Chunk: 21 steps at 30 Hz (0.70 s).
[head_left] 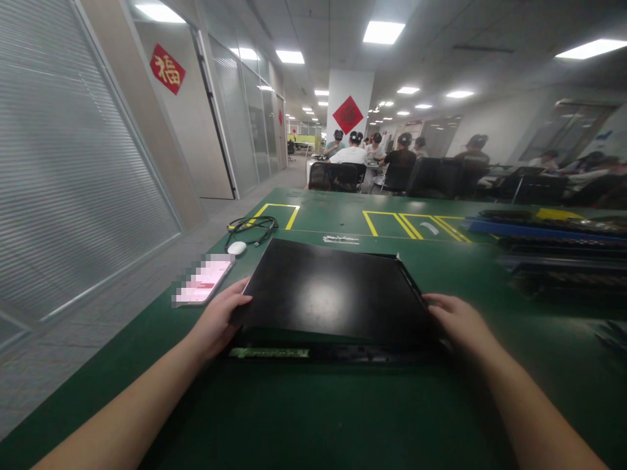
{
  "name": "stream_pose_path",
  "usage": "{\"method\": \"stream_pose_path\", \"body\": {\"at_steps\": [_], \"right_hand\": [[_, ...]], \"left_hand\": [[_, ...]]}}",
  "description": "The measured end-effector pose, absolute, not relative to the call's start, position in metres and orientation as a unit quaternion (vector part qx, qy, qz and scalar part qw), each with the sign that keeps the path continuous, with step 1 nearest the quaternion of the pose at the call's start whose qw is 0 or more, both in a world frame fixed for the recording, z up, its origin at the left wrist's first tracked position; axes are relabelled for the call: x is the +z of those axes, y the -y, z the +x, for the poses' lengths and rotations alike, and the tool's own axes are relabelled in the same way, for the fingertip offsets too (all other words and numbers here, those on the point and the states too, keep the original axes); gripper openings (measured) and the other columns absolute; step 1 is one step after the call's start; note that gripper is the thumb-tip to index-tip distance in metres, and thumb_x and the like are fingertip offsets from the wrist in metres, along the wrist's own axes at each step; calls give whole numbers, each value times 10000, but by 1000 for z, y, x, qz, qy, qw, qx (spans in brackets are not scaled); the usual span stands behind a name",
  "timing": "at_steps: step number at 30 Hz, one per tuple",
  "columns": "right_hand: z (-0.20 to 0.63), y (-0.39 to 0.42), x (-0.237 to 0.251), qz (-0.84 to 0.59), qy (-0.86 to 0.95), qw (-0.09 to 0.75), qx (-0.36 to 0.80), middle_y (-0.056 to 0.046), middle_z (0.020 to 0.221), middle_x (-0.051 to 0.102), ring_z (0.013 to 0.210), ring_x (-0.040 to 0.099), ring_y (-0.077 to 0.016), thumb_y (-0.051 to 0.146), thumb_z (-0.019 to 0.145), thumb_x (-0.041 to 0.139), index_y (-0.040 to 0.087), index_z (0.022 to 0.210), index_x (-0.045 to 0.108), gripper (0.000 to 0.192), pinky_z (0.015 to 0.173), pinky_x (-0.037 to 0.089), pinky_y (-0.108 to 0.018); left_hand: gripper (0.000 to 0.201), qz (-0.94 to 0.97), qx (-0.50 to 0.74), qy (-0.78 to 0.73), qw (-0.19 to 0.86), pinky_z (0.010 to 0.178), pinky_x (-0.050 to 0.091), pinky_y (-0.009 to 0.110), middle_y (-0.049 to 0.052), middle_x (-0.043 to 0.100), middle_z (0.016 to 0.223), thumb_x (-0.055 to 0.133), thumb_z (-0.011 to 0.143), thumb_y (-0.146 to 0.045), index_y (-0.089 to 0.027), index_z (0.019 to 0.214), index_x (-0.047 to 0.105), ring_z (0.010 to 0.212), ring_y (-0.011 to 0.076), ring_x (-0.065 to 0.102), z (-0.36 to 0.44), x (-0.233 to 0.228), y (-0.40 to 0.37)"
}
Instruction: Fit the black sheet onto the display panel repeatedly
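A glossy black flat panel (318, 294), reflecting a ceiling light, lies between my two hands. My left hand (223, 316) is closed on its left edge, thumb on top and the other fingers mostly hidden beneath. At the right edge, my right hand (458, 320) pinches the side, with its lower fingers out of sight. Under and in front of the panel shows a thin black frame (372, 354) with a green strip (269, 353) along its near side. The panel's near edge sits apart from this frame, slightly tilted. Its far right corner lies close to the frame's raised rim.
A green table (313, 418) with yellow tape marks carries a phone (206, 281), a white mouse-like object (237, 248) and a coiled black cable (252, 228) at left. Blurred stacked strips (548, 241) lie at right. Several people sit beyond the table.
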State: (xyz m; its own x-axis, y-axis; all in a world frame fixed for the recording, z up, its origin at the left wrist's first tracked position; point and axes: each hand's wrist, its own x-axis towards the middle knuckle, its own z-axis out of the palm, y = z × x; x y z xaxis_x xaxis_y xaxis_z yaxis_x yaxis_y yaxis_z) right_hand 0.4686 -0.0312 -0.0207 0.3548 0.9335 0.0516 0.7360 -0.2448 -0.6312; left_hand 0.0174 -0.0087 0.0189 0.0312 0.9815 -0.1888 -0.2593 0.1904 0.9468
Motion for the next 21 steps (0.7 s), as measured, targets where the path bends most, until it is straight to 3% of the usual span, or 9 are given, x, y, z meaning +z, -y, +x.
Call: {"method": "stream_pose_path", "body": {"at_steps": [6, 11, 16, 21], "right_hand": [[467, 27, -24, -777, 587, 192, 118, -149, 1102, 697, 996, 653, -270, 323, 787, 511, 144, 1112, 754, 445, 850, 488, -335], [470, 26, -25, -764, 600, 194, 137, -120, 1118, 718, 1046, 650, -271, 297, 777, 562, 177, 1076, 770, 383, 909, 479, -337], [475, 25, -31, -759, 553, 231, 255, -110, 1068, 746, 890, 702, -215, 118, 738, 517, 114, 1186, 704, 485, 793, 514, -288], [471, 25, -33, -762, 502, 281, 297, -93, 959, 768, 765, 713, -189, 54, 707, 497, 120, 1179, 704, 520, 691, 521, -261]], "left_hand": [[627, 377, 503, -478, 614, 610, 526, 247, 43, 755, 1056, 688, 617, -198, -172, 1240, 634, 893, 252, 709, 16, 19, 9], [605, 388, 492, -469, 622, 641, 543, 263, 45, 758, 1048, 681, 646, -224, -183, 1249, 638, 898, 257, 712, 14, 16, 6], [579, 387, 493, -482, 613, 635, 550, 274, 70, 738, 1125, 645, 727, -233, -182, 1302, 601, 873, 246, 719, 15, 15, 6], [624, 357, 503, -505, 604, 632, 553, 242, 70, 734, 1130, 619, 772, -147, -202, 1384, 512, 845, 205, 727, 16, 17, 7]]}}
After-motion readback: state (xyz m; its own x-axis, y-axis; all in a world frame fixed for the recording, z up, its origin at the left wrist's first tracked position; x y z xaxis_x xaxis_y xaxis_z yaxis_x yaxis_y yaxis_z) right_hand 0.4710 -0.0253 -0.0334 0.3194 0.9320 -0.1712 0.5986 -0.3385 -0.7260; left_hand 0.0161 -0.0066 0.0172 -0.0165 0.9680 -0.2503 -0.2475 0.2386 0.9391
